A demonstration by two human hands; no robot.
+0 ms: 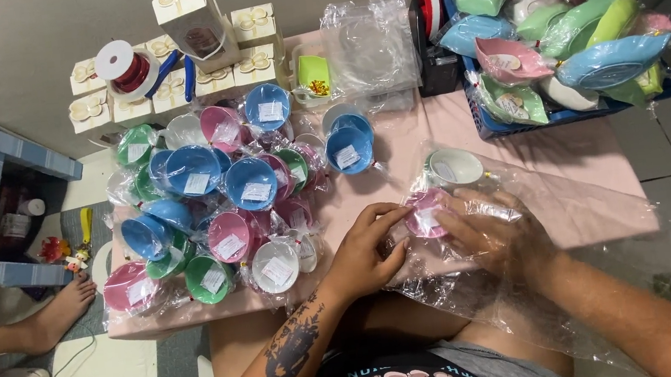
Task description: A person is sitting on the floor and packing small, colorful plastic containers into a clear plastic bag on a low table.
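Left hand is pinching a small pink plastic cup near the front edge of the pink table. Right hand, under a clear cellophane sheet, is gripping the same cup. A white cup is sitting just behind; a heap of wrapped coloured cups is lying to the left.

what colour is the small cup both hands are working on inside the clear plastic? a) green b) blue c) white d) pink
d: the left hand and right hand meet on a pink cup under the clear plastic sheet, beside a white cup.
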